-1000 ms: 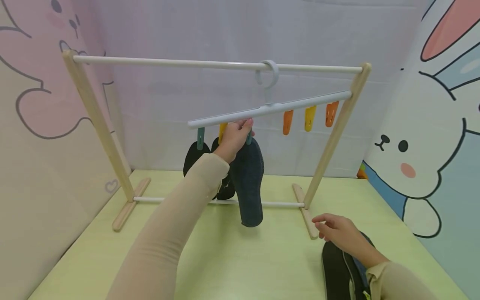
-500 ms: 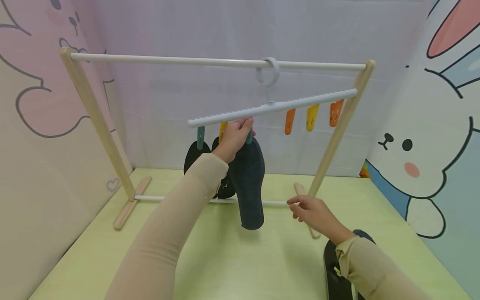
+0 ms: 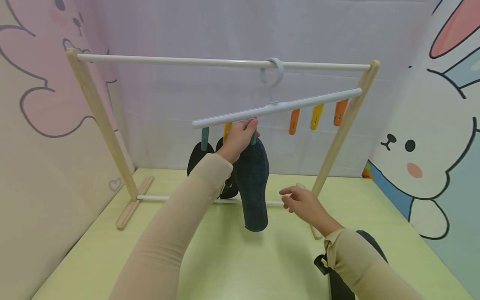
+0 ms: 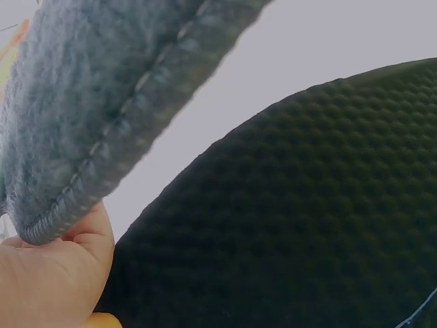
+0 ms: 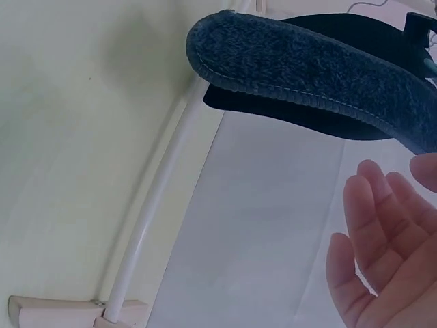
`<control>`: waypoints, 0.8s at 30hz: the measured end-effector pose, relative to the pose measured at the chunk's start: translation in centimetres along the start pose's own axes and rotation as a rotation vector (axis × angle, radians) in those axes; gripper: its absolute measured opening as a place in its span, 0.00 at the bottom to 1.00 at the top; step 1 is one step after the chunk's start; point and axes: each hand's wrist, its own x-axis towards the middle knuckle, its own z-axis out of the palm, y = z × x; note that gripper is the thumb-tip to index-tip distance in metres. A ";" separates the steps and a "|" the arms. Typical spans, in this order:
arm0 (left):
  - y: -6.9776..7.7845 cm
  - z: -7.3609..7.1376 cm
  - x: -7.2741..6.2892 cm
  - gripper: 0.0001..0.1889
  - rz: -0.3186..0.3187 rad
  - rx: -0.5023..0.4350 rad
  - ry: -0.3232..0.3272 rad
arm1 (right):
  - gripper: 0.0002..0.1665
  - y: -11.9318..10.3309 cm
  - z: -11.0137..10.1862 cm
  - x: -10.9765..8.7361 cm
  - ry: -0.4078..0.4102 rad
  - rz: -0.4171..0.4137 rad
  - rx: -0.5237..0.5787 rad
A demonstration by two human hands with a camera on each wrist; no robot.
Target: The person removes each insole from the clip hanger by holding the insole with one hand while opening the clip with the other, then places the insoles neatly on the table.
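Observation:
My left hand [image 3: 238, 139] reaches up under the white clip hanger [image 3: 271, 109] and pinches the green clip [image 3: 254, 137] nearest the hanger's middle. From that clip hangs a dark blue fleecy insole [image 3: 255, 187] with a stitched edge. In the left wrist view the insole's rounded tip [image 4: 75, 130] covers the fingertips. Beside it hangs a black insole with a dimpled face [image 4: 293, 198]. Another green clip [image 3: 204, 138] holds a black insole [image 3: 197, 158] farther left. My right hand [image 3: 303, 204], fingers loosely bent and holding nothing, hovers right of the blue insole.
The hanger tilts down to the left on the rack's white top rail [image 3: 168, 61]. Orange and yellow clips [image 3: 316, 116] dangle at its right end. The wooden rack post [image 3: 345, 125] stands there. Dark insoles [image 3: 343, 287] lie on the table, partly behind my right sleeve.
My right hand has moved left and up, away from the insoles on the table towards the hanging blue insole. My left hand keeps its hold on the clip.

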 end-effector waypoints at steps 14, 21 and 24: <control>-0.1 0.4 -0.2 0.22 -0.001 -0.036 -0.007 | 0.13 -0.9 1.6 1.0 -0.031 -0.006 0.043; 0.0 0.6 -0.3 0.21 0.003 -0.063 -0.036 | 0.12 -1.3 2.1 1.3 0.029 0.004 -0.012; 0.0 0.6 -0.4 0.20 0.000 -0.067 -0.035 | 0.11 -1.3 2.1 1.4 0.110 0.030 -0.058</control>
